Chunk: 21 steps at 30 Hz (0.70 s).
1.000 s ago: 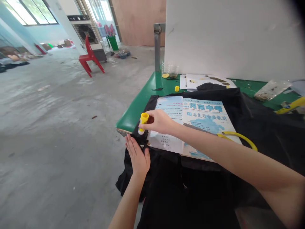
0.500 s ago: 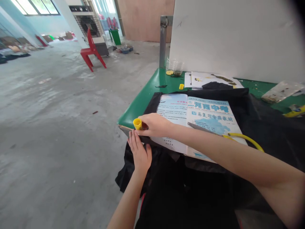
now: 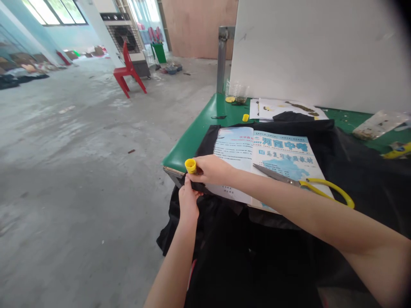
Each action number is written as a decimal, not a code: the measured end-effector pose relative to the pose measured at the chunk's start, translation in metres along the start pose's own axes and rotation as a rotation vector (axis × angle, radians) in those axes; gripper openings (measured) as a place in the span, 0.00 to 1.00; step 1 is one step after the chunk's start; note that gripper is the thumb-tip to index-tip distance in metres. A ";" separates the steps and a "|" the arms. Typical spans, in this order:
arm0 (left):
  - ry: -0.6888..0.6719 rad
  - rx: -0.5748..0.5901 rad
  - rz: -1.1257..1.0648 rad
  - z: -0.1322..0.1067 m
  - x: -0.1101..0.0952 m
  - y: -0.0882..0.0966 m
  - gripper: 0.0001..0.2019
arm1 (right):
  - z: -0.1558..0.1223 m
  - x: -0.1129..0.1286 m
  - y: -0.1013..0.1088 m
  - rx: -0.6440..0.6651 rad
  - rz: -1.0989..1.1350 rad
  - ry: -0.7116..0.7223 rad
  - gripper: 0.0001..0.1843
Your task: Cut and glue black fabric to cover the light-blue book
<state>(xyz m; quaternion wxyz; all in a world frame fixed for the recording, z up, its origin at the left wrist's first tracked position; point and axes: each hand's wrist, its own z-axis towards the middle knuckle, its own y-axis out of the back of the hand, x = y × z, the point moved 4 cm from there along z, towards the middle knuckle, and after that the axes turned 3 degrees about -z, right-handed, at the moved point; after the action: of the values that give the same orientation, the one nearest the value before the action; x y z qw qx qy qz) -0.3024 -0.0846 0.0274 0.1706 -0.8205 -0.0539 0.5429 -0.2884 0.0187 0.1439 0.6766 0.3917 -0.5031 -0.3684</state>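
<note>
My right hand [image 3: 213, 169] is closed around a yellow glue stick [image 3: 190, 166], held at the table's left front corner over the edge of a black cloth [image 3: 208, 143]. Just below it, my left hand [image 3: 189, 199] is closed, its thumb and fingers pinching the cloth at that corner. An open booklet [image 3: 234, 145] with Chinese print lies face up on the cloth. Scissors with yellow handles [image 3: 334, 188] rest on its right page, partly behind my right forearm. A small yellow cap [image 3: 245, 117] lies on the green tabletop [image 3: 195, 137].
At the back of the table are stained paper sheets [image 3: 260, 109], clear plastic cups [image 3: 241, 96] and a plastic bag [image 3: 379, 124]. A white panel [image 3: 305, 55] stands behind them. A red chair [image 3: 128, 70] and an air cooler [image 3: 123, 38] are across the concrete floor.
My left hand's fingers have gone from stretched out along the edge to pinched on the cloth. The glue stick in my right hand remains at the corner. The view has shifted slightly.
</note>
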 end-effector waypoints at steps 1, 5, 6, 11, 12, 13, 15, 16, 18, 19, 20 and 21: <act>-0.046 -0.021 0.036 0.000 -0.002 0.000 0.21 | -0.002 -0.001 0.000 -0.004 -0.007 0.007 0.16; -0.150 -0.045 0.157 0.001 -0.006 0.003 0.20 | -0.013 -0.002 0.000 -0.026 -0.003 0.046 0.14; -0.158 -0.051 0.169 0.001 -0.006 0.004 0.20 | -0.016 -0.002 0.000 -0.031 0.003 0.051 0.13; -0.146 -0.100 0.152 0.001 -0.006 0.004 0.19 | -0.027 -0.002 0.002 -0.033 0.035 0.055 0.12; -0.129 -0.102 0.129 0.000 -0.006 0.002 0.19 | -0.028 -0.002 0.004 -0.035 0.045 0.033 0.13; -0.111 -0.098 0.104 -0.001 -0.006 0.001 0.20 | -0.027 -0.003 0.006 -0.042 0.058 0.002 0.13; -0.083 -0.088 0.074 -0.003 -0.007 -0.002 0.21 | -0.025 -0.005 0.011 -0.082 0.083 -0.091 0.16; -0.076 -0.086 0.075 -0.004 -0.007 -0.003 0.22 | -0.024 -0.006 0.013 -0.109 0.093 -0.132 0.17; -0.083 -0.091 0.090 -0.005 -0.007 -0.004 0.23 | -0.021 -0.007 0.015 -0.148 0.108 -0.168 0.18; -0.096 -0.098 0.100 -0.004 -0.007 -0.003 0.24 | -0.020 -0.007 0.014 -0.152 0.112 -0.167 0.17; -0.116 -0.109 0.110 -0.004 -0.007 -0.003 0.23 | -0.020 -0.006 0.011 -0.145 0.116 -0.158 0.16; -0.140 -0.120 0.122 -0.003 -0.008 -0.002 0.23 | -0.020 -0.006 0.008 -0.130 0.116 -0.147 0.15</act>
<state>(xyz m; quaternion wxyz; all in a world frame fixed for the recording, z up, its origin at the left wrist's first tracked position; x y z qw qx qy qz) -0.3021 -0.0856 0.0359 0.0836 -0.7910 -0.0484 0.6041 -0.2696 0.0304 0.1456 0.6820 0.2889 -0.5482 -0.3884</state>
